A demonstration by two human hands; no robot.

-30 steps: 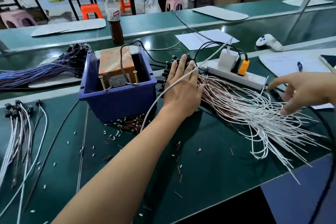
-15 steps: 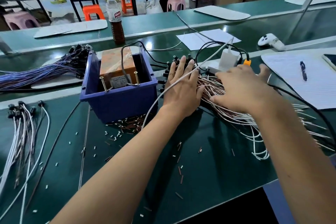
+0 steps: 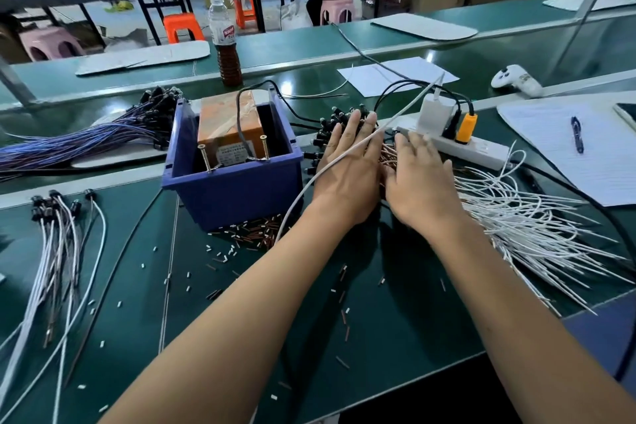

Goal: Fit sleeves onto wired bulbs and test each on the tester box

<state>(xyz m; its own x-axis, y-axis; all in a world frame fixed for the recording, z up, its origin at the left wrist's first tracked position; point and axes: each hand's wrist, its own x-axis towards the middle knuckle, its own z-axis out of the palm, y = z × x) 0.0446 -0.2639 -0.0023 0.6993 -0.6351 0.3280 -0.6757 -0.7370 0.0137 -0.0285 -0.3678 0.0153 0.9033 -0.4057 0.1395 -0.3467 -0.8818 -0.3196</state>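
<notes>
A big bundle of white and copper wired bulbs (image 3: 523, 217) lies on the green table, its black bulb heads (image 3: 335, 120) near the tester. My left hand (image 3: 351, 169) lies flat on the bulb end with straight fingers. My right hand (image 3: 420, 179) rests flat beside it on the same wires. The tester box (image 3: 225, 127), orange with two upright screws, sits inside a blue bin (image 3: 234, 193). Small copper and white sleeves (image 3: 251, 236) are scattered in front of the bin. A white cable crosses over my left hand.
A second set of wired bulbs (image 3: 58, 241) lies at the left, and a purple-wired bundle (image 3: 86, 141) sits behind it. A power strip (image 3: 461, 146) with plugs, a notepad with pen (image 3: 578, 139), a bottle (image 3: 227, 45) and a white controller (image 3: 516, 79) stand further back.
My right hand came in from the right edge and now lies flat on the wires right beside my left hand. The left hand stayed in place.
</notes>
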